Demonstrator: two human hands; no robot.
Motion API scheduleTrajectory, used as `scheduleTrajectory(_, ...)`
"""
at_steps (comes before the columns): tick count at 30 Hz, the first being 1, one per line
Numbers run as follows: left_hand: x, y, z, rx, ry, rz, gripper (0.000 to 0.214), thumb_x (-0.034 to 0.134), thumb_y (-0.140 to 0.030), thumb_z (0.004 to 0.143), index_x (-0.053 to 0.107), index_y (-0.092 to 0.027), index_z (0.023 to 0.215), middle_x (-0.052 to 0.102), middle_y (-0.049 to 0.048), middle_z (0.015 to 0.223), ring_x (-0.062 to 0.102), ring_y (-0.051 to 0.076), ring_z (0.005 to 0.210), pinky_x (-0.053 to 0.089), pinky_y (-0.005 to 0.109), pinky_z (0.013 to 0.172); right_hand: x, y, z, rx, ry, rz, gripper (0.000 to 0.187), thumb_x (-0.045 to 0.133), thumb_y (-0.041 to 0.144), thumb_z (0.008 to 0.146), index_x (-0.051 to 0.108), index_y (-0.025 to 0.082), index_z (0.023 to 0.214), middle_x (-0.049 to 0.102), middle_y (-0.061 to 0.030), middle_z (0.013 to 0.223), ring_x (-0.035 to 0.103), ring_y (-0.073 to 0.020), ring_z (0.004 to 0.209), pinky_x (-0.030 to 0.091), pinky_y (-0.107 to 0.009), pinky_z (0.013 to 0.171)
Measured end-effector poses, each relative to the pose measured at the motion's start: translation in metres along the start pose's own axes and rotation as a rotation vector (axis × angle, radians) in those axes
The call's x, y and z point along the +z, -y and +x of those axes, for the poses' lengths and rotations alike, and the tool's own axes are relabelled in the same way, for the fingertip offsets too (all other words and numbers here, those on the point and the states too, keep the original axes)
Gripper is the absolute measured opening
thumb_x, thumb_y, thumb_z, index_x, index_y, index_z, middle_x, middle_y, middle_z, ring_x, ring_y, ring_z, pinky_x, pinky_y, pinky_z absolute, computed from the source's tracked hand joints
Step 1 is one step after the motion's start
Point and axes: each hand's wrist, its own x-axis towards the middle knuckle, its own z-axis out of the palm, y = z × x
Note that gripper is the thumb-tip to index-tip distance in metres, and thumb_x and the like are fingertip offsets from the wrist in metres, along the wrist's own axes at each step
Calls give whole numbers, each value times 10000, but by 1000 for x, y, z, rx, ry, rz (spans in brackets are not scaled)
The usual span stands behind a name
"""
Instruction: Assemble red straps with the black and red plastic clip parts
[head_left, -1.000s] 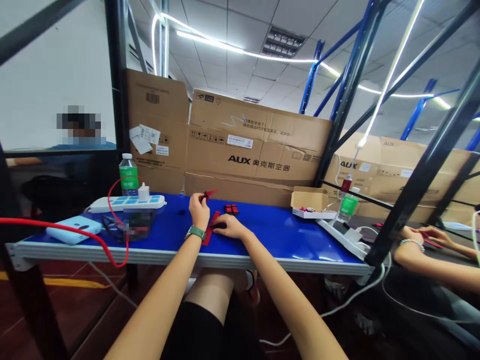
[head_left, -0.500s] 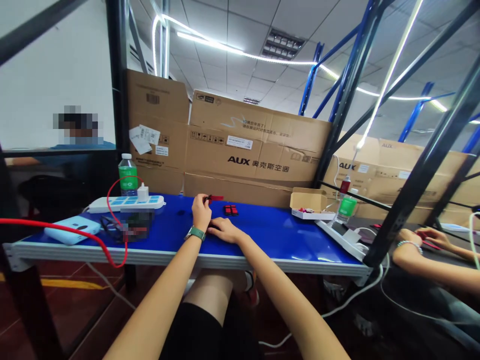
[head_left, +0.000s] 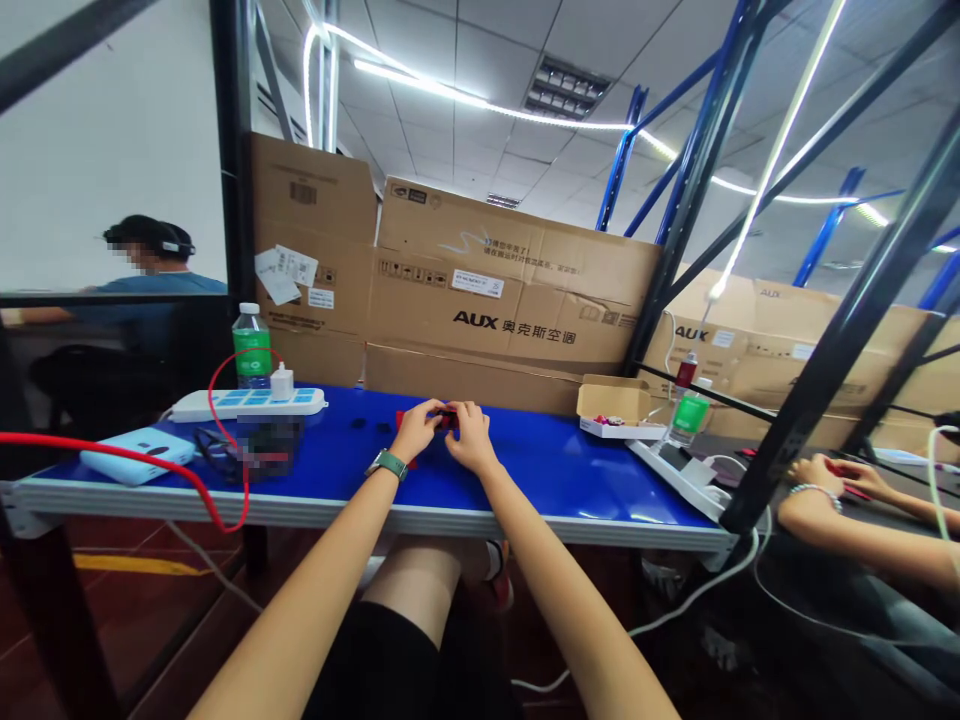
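Observation:
Both my hands are together over the middle of the blue tabletop (head_left: 547, 465). Between their fingertips is a small black-and-red block (head_left: 448, 418), mostly covered by the fingers. My left hand (head_left: 417, 430), with a green-strapped watch at the wrist, grips its left side. On the right side, the bent fingers of my right hand (head_left: 471, 438) close on it. A flat red piece (head_left: 400, 418) lies partly hidden behind my left hand. Small dark pieces (head_left: 359, 423) rest on the table to the left.
At left are a white power strip (head_left: 247, 404), a water bottle (head_left: 252, 345), a light-blue device (head_left: 135, 456), glasses and a red cable (head_left: 180, 473). An open carton (head_left: 616, 410) and another power strip (head_left: 679, 475) stand right. Cardboard (head_left: 517, 300) walls the back. Another person's hands (head_left: 825, 485) work at far right.
My right hand has risen from the table's front and my left has shifted right, so both now grip the black-and-red block. The red piece my left hand held now lies on the table.

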Motion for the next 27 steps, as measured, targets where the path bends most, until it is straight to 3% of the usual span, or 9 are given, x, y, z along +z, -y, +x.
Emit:
scheduleTrajectory(3,2,2,1,-66,-37,-87,258,598,-145,801,668,-190,1045,737,78,995,710,204,911,595,345,787,4,-5,1,-7,82,41,520,628,262,864,469,224,1358,597,-118,1266,517,-272,1183,354,-421,972)
scheduleTrajectory(7,2,4,2,-129,-31,-137,196,638,-183,790,677,-177,982,746,84,950,718,213,877,600,352,765,6,-15,3,27,99,64,343,641,273,912,561,231,1244,647,-88,1184,571,-242,1134,373,-404,965)
scheduleTrajectory(12,0,3,4,-93,-62,-61,125,642,-204,798,706,-179,903,764,78,938,720,215,882,576,387,880,7,-19,4,1,76,113,295,674,265,896,636,226,1185,664,-77,1094,613,-217,1010,455,-332,904)
scheduleTrajectory(19,-2,-2,1,-112,-121,27,120,629,-182,789,695,-189,889,758,61,882,709,199,800,586,337,756,6,-13,4,26,38,88,250,635,208,869,683,221,1115,670,-75,1052,628,-206,947,493,-304,883)
scheduleTrajectory(23,-1,-6,-1,-94,-129,126,127,608,-145,799,680,-194,892,748,64,877,700,204,791,569,340,765,6,-11,5,107,22,58,239,656,195,825,699,239,1056,668,-68,1042,638,-206,899,514,-313,844)
scheduleTrajectory(27,-2,-7,-2,-28,-100,188,202,574,-121,828,677,-203,981,723,59,898,678,205,786,550,350,789,10,-20,9,109,47,182,293,689,146,776,680,218,1060,691,-68,1055,655,-202,957,523,-335,907)
